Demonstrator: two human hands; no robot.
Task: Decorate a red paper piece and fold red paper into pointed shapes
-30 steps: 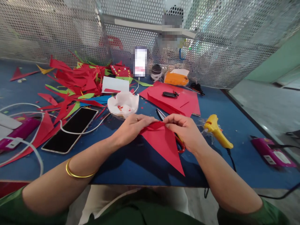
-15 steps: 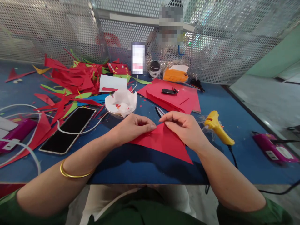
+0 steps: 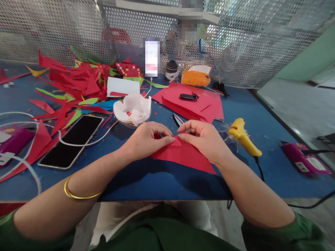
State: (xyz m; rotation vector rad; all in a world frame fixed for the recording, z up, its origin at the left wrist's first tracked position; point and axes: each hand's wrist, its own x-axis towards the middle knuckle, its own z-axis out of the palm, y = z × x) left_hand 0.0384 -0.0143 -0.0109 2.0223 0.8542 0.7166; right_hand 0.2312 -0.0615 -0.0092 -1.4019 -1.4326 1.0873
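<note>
A sheet of red paper (image 3: 183, 157) is held just above the blue table's front part, its lower right corner pointing toward me. My left hand (image 3: 150, 140) pinches its upper edge between thumb and fingers. Close beside it, my right hand (image 3: 200, 138) pinches the same edge, where a small fold shows between the two thumbs. My fingers hide part of the fold. Scissors (image 3: 178, 120) lie just behind my hands, partly covered by the right one.
Behind are stacked red sheets (image 3: 193, 101) with a black cutter-like tool (image 3: 188, 96). A yellow glue gun (image 3: 244, 137) lies right. Left are a paper-lined bowl (image 3: 132, 108), a dark phone (image 3: 72, 141), cables and a heap of paper scraps (image 3: 78, 80). Perforated metal panels (image 3: 146, 24) stand behind.
The fold at the paper's upper edge is now more visible between my fingers, and the sheet's lower edge has lifted slightly. The whole view has shifted a little.
</note>
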